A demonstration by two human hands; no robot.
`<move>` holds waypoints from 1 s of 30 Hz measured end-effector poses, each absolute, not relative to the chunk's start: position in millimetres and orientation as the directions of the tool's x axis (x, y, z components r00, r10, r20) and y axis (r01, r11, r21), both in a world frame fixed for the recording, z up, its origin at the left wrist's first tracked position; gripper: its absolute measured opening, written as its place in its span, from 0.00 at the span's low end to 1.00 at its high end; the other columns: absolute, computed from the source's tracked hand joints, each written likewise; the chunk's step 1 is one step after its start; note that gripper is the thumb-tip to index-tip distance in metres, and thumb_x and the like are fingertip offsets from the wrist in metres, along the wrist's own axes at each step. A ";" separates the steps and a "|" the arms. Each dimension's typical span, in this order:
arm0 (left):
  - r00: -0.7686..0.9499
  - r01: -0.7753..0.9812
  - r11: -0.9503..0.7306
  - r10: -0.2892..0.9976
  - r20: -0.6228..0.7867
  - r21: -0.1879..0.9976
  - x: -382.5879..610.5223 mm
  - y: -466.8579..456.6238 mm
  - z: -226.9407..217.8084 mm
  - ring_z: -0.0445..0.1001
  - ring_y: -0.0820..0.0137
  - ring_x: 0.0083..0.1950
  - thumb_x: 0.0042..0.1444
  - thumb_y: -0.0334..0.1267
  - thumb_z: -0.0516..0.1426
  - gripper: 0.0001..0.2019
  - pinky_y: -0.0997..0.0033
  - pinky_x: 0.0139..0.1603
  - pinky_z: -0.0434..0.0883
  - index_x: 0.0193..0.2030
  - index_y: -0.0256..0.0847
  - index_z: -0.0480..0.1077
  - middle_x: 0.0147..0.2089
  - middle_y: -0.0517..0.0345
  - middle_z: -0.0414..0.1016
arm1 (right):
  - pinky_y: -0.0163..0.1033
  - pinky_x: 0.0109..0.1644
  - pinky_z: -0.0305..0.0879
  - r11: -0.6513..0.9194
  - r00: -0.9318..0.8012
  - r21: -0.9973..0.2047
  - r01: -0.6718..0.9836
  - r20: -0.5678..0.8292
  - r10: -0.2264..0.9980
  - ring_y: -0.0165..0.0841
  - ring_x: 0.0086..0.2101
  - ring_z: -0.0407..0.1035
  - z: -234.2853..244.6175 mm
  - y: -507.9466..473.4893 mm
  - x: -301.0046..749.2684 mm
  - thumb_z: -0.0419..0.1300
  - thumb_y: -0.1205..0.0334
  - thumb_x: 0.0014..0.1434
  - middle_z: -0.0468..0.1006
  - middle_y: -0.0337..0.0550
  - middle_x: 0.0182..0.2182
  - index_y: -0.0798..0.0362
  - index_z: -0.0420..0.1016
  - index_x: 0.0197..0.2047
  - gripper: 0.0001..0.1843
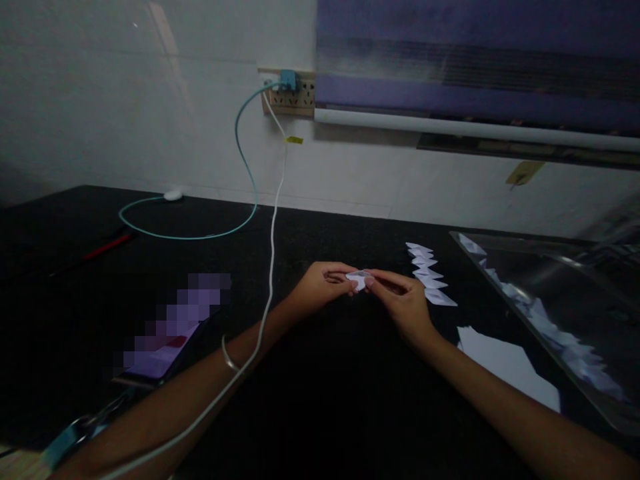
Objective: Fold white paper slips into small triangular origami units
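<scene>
Between my two hands is a small piece of folded white paper (358, 280), held just above the dark countertop. My left hand (320, 287) pinches its left side between thumb and fingers. On the opposite side, my right hand (403, 300) grips it the same way, and both thumbs press on the near face. Right of my right hand, several folded paper boats (428, 275) stand in a row. A stack of white paper sheets (507, 363) lies beside my right forearm.
A metal sink (585, 293) on the right has more folded paper (560, 337) along its edge. A lit phone (173, 333) lies on the left. The white cable (273, 253) hangs from a wall socket (293, 99) across my left forearm. A teal cable (187, 238) loops behind.
</scene>
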State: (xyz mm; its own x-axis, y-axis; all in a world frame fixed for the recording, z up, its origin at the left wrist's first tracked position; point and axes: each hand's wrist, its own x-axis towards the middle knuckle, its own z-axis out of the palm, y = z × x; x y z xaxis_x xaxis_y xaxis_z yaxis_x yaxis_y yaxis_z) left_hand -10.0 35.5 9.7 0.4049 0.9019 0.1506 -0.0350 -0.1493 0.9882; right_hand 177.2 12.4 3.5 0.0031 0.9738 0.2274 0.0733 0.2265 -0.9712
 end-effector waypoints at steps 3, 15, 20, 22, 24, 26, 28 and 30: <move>0.406 -0.069 -0.144 0.900 0.160 0.987 -10.9 33.6 12.6 0.78 0.70 0.35 0.52 0.35 0.64 0.15 0.69 0.42 0.74 0.47 0.33 0.78 0.37 0.50 0.81 | 0.49 0.51 0.73 0.192 -0.020 -0.981 0.008 0.192 0.981 0.40 0.40 0.78 3.1 13.0 177.6 0.71 0.57 0.48 0.84 0.45 0.40 0.49 0.82 0.43 0.17; 0.429 -0.078 -0.157 0.886 0.176 0.984 -13.9 33.4 12.7 0.76 0.72 0.32 0.57 0.41 0.61 0.19 0.77 0.27 0.67 0.53 0.35 0.75 0.35 0.49 0.81 | 0.46 0.46 0.73 0.144 -0.004 -0.985 -0.092 0.145 0.989 0.37 0.35 0.77 -0.2 13.0 177.3 0.72 0.58 0.48 0.84 0.45 0.35 0.51 0.83 0.40 0.14; 0.395 -0.045 -0.274 0.879 0.269 0.961 -14.5 30.0 15.9 0.79 0.69 0.37 0.56 0.37 0.62 0.14 0.68 0.43 0.74 0.48 0.35 0.78 0.38 0.49 0.82 | 0.45 0.47 0.72 0.112 -0.028 -0.985 -0.131 0.117 0.993 0.36 0.35 0.77 3.6 9.5 176.2 0.71 0.60 0.49 0.84 0.44 0.35 0.50 0.84 0.40 0.13; 0.394 -0.030 -0.310 0.870 0.296 0.950 -14.6 30.1 16.3 0.79 0.68 0.38 0.56 0.36 0.61 0.12 0.67 0.45 0.74 0.47 0.36 0.79 0.38 0.50 0.83 | 0.45 0.47 0.72 0.101 -0.020 -0.983 -0.155 0.105 0.994 0.35 0.35 0.77 4.5 8.4 175.7 0.72 0.60 0.48 0.84 0.44 0.34 0.49 0.84 0.39 0.13; 0.403 0.004 -0.338 0.862 0.308 0.941 -14.7 30.8 16.6 0.80 0.68 0.38 0.56 0.34 0.60 0.09 0.67 0.46 0.74 0.42 0.37 0.80 0.36 0.51 0.83 | 0.45 0.46 0.73 0.085 -0.006 -0.982 -0.169 0.087 0.996 0.36 0.34 0.77 4.9 7.9 175.3 0.72 0.61 0.46 0.84 0.44 0.34 0.49 0.84 0.38 0.13; 0.399 0.041 -0.368 0.858 0.323 0.929 -14.7 31.2 17.4 0.80 0.67 0.38 0.56 0.32 0.59 0.08 0.66 0.47 0.74 0.34 0.38 0.81 0.34 0.53 0.82 | 0.45 0.45 0.73 0.066 0.012 -0.982 -0.175 0.064 0.998 0.37 0.33 0.77 4.9 7.9 175.2 0.73 0.62 0.44 0.84 0.44 0.32 0.50 0.84 0.35 0.12; 0.391 0.065 -0.384 0.859 0.331 0.921 -14.6 30.4 19.0 0.80 0.67 0.38 0.55 0.31 0.58 0.09 0.66 0.48 0.74 0.28 0.38 0.80 0.32 0.54 0.82 | 0.45 0.44 0.73 0.062 0.019 -0.984 -0.166 0.060 0.998 0.37 0.33 0.77 4.4 8.2 175.5 0.73 0.63 0.43 0.84 0.44 0.31 0.50 0.85 0.34 0.11; 0.397 0.048 -0.370 0.859 0.322 0.928 -14.7 28.3 20.9 0.80 0.68 0.37 0.55 0.32 0.58 0.08 0.67 0.46 0.74 0.28 0.37 0.79 0.31 0.54 0.81 | 0.45 0.45 0.73 0.077 0.017 -0.986 -0.147 0.075 0.997 0.37 0.33 0.77 3.8 8.8 176.0 0.72 0.63 0.44 0.84 0.44 0.32 0.50 0.85 0.33 0.10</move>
State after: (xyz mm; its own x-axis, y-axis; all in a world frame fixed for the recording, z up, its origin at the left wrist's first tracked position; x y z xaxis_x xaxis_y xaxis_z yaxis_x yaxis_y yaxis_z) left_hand -14.7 28.3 20.9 0.3969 0.8594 0.3225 0.0477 -0.3702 0.9277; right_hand 176.0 8.8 3.8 0.0170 0.9970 0.0750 -0.1472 0.0767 -0.9861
